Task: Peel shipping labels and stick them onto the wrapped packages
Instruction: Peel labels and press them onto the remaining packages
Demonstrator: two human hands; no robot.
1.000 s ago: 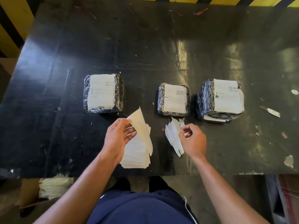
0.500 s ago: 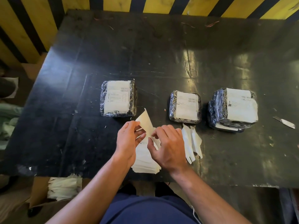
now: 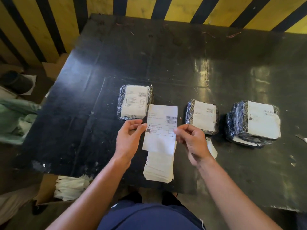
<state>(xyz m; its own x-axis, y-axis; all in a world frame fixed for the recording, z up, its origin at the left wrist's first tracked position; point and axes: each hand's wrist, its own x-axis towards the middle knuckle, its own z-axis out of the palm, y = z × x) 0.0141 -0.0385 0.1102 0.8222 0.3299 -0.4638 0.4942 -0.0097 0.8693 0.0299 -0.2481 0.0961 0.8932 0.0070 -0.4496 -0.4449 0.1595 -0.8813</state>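
I hold one white shipping label [image 3: 160,128] flat above the black table [image 3: 166,63], printed side up with barcodes showing. My left hand [image 3: 128,140] pinches its left edge and my right hand [image 3: 191,140] pinches its right edge. Under it lies a stack of labels [image 3: 158,168] near the table's front edge. Three wrapped packages stand in a row beyond: the left package [image 3: 134,102], the middle package [image 3: 201,117] and the right package [image 3: 253,122], each with a white label on top. The right one looks like two stacked parcels.
Peeled backing strips [image 3: 211,146] lie right of the stack, partly behind my right hand. A small knife [image 3: 301,137] lies at the right edge. A cardboard box with white paper scraps [image 3: 69,186] sits below the table's front left. A yellow-and-black striped wall [image 3: 182,7] is behind.
My right hand left the backing strips and came to the stack. A label that my left hand was lifting is now off the stack, held flat between both hands.
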